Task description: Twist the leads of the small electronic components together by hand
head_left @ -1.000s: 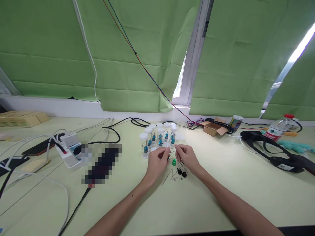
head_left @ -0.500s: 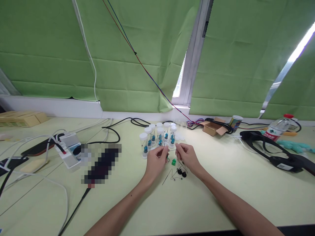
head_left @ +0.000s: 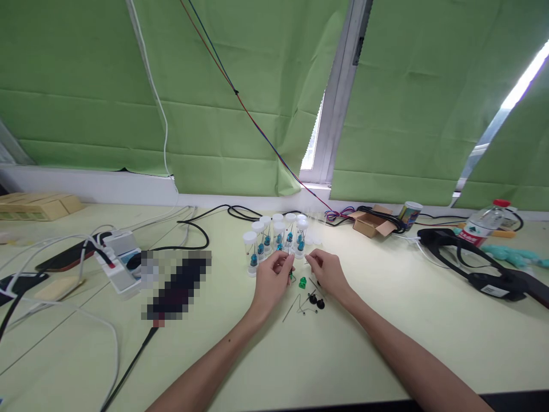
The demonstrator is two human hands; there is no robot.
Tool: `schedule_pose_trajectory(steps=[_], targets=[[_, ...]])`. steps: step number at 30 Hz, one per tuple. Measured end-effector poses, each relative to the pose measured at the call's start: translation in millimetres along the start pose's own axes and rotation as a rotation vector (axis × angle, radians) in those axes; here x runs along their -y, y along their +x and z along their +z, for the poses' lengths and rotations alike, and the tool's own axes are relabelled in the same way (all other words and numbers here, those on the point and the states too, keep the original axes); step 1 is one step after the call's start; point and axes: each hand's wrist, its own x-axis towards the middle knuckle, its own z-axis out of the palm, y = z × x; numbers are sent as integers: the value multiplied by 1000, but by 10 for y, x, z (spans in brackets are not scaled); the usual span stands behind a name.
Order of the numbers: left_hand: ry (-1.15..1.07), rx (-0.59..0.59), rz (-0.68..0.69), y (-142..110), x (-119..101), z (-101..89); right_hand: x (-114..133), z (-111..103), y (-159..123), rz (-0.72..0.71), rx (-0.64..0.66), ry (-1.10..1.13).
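Observation:
My left hand is closed in a pinch in front of the clear tubes. A bit of green shows under its fingertips, but what it grips is too small to make out. Just to the right, my right hand has thumb and forefinger pressed together. Something thin shows at its fingertips, too fine to name. On the table between the hands lies a small green plastic piece. Nearer to me are black round pieces and thin bent metal wires. Several white-capped clear tubes holding blue parts and thin wires stand behind.
A power strip with white cables and a blurred dark device lie to the left. At the back right are an open cardboard box, a can, a bottle and a black headset.
The fingers of my two hands have shifted slightly, and the thin line seen between their fingertips no longer spans the gap. The parts on the table stay in place.

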Motion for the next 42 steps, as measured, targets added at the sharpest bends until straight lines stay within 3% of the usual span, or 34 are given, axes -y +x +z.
schedule_pose_trajectory(steps=[8,14,28,33,42], targets=[[-51,5,-66,-7,-3,9,-69,39,-17,-69,194,-134],[-119,13,-80,-13,-28,14,-67,45,-19,-99,253,-153],[-48,244,-46,-24,27,59,-9,-4,-14,-162,365,-274],[-122,256,-36,-3,86,67,2,-25,0,-153,328,-261],[-108,238,-88,-6,86,94,-32,-205,119,-109,93,-228]])
